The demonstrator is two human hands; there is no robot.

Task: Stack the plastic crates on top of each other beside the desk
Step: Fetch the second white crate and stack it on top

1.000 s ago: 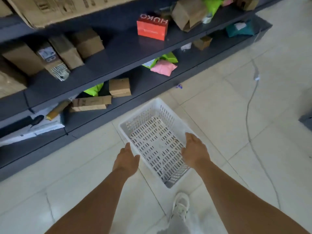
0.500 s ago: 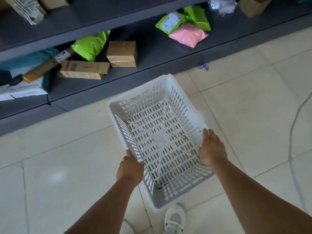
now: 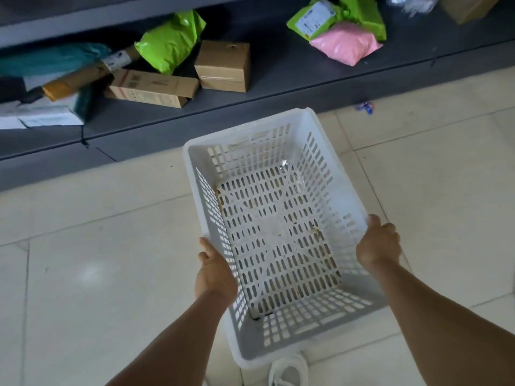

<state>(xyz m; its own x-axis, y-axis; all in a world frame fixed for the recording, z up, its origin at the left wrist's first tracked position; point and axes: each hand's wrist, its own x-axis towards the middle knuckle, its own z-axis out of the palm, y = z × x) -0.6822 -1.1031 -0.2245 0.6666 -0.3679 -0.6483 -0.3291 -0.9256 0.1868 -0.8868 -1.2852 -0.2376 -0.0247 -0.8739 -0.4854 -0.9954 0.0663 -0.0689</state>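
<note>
One white slotted plastic crate (image 3: 278, 227) fills the middle of the head view, above a pale tiled floor, with nothing in it but a few specks of dirt. My left hand (image 3: 214, 270) grips its left long rim, fingers curled over the edge. My right hand (image 3: 377, 242) grips the right long rim in the same way. The crate's near end tilts toward me and hides part of my white shoe (image 3: 288, 371). No other crate and no desk are in view.
A low dark grey shelf (image 3: 278, 87) runs across the top, holding cardboard boxes (image 3: 223, 65), green parcels (image 3: 170, 43) and a pink parcel (image 3: 345, 45). A small blue scrap (image 3: 365, 107) lies on the tiles by the shelf. Tiled floor (image 3: 97, 274) spreads to both sides.
My hands went from hovering near the crate to gripping its two long rims. The crate now looks larger and closer, and the view has tipped down to the lowest shelf.
</note>
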